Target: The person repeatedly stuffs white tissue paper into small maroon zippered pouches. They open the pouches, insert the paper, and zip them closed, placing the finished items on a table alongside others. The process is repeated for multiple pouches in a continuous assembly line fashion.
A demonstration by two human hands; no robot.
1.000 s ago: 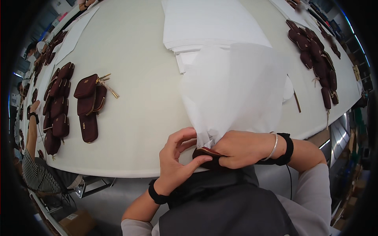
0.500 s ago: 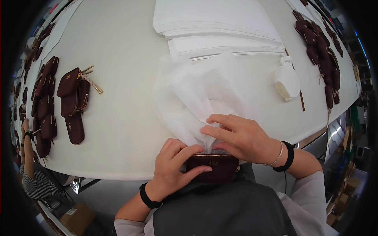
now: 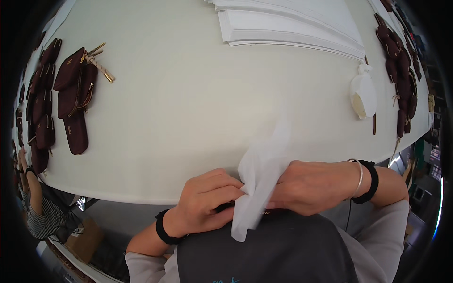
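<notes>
White tissue paper [image 3: 260,177], crumpled and upright, stands between my hands at the table's near edge. My left hand [image 3: 207,203] is closed at the left of the paper, its fingertips touching it and its thumb low on a dark maroon zip pouch. Most of that pouch [image 3: 270,212] is hidden behind the paper and my hands. On the other side my right hand [image 3: 314,186] is curled against the paper, its fingertips covered by it.
Several maroon pouches with gold zips [image 3: 75,89] lie at left, beside a longer row [image 3: 43,108]. More pouches [image 3: 401,75] line the far right. White paper sheets [image 3: 292,28] are stacked at the back, near a white wrapped bundle [image 3: 363,94]. A co-worker's arm [image 3: 33,188] shows far left.
The tissue paper, spread wide over the table before, is now gathered into a narrow bunch that hides the pouch. My right hand has moved down and right. The view has shifted.
</notes>
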